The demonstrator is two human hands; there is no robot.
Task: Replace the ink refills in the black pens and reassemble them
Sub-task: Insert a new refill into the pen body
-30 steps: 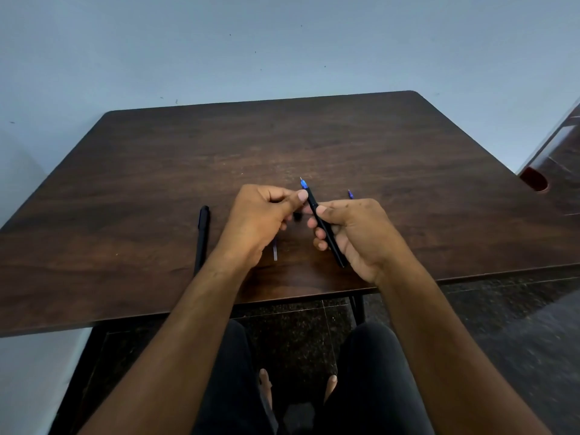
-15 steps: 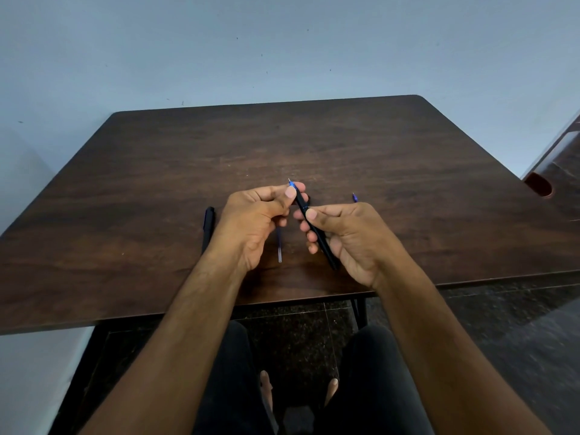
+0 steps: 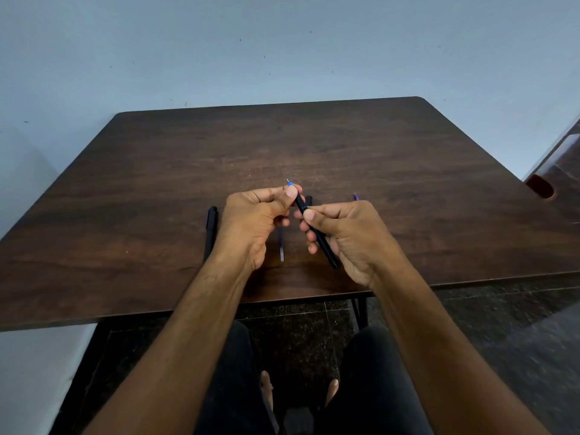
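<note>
Over a dark wooden table [image 3: 345, 146], the right hand [image 3: 348, 237] grips a black pen barrel [image 3: 320, 237] while the left hand [image 3: 254, 221] pinches its blue refill tip [image 3: 289, 184]; another black pen [image 3: 211, 230] and a clear refill [image 3: 281, 246] lie beside them

Plain pale blue-grey wall [image 3: 282, 42] behind, w/ a few small dark specks. Dark brown wood-grain table [image 3: 314, 142], rounded far corners, black metal legs [image 3: 361, 312] under near edge. Floor [image 3: 502, 324] = dark speckled stone tiles w/ thin pale grout lines. Right edge: part of another dark wood furniture piece [image 3: 561, 171] w/ reddish curved cutout. Light soft, even.
</note>
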